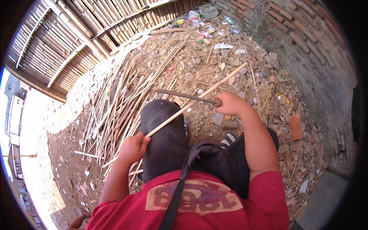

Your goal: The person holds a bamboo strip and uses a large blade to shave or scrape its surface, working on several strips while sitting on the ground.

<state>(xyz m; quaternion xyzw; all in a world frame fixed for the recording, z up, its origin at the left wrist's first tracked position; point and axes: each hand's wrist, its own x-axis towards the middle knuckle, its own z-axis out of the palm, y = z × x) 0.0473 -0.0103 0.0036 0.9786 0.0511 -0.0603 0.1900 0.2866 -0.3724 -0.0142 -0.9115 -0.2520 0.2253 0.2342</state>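
Observation:
My left hand (133,148) is closed around a long, pale bamboo stick (213,87) near its lower end. The stick slants up to the right across my dark-trousered knee (163,111), and its far end points toward the rubble. My right hand (230,104) grips the handle of a knife (179,94) with a long, narrow, dark blade. That blade points left and crosses the stick a little to the left of my right fist. Whether the edge bites into the stick, I cannot tell.
A loose heap of thin bamboo sticks (115,109) lies to my left. Rubble, straw and litter (197,23) cover the ground ahead. A bamboo-slat wall (57,42) rises at the far left, a brick wall (306,42) at the right. A bare limb (78,221) shows at lower left.

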